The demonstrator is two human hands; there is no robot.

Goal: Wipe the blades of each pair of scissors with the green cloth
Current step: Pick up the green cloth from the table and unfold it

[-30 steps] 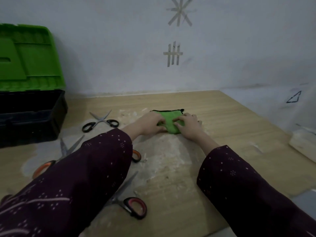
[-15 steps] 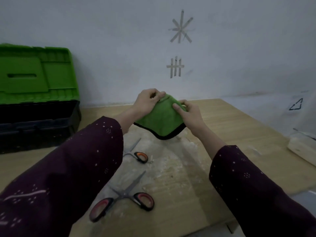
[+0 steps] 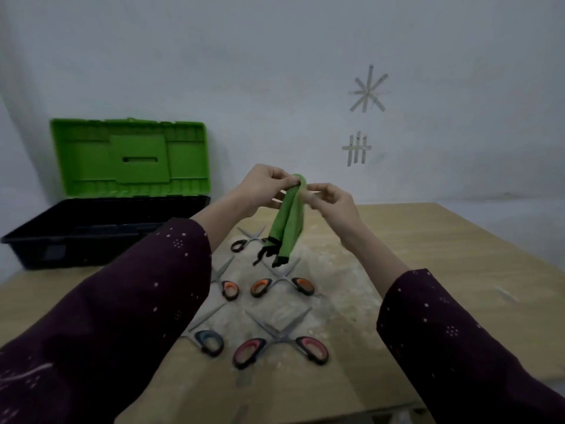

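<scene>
The green cloth (image 3: 290,221) with black trim hangs in the air above the table, bunched and drooping. My left hand (image 3: 263,188) pinches its top from the left, and my right hand (image 3: 330,200) pinches it from the right. Several pairs of scissors lie open on the table below: a red-handled pair (image 3: 279,347) nearest me, an orange-handled pair (image 3: 282,284) behind it, a black-handled pair (image 3: 244,241) farthest back, and a blue-handled pair (image 3: 208,339) and another orange-handled pair (image 3: 227,286) partly hidden by my left sleeve.
An open toolbox (image 3: 104,228) with a green lid stands at the back left of the wooden table (image 3: 443,255). White dusty smears cover the table under the scissors. The wall behind carries tape marks.
Both hands lifted the cloth from the table into the air. It went from a spread fold to a narrow hanging bunch. The view shifted, bringing more scissors into sight.
</scene>
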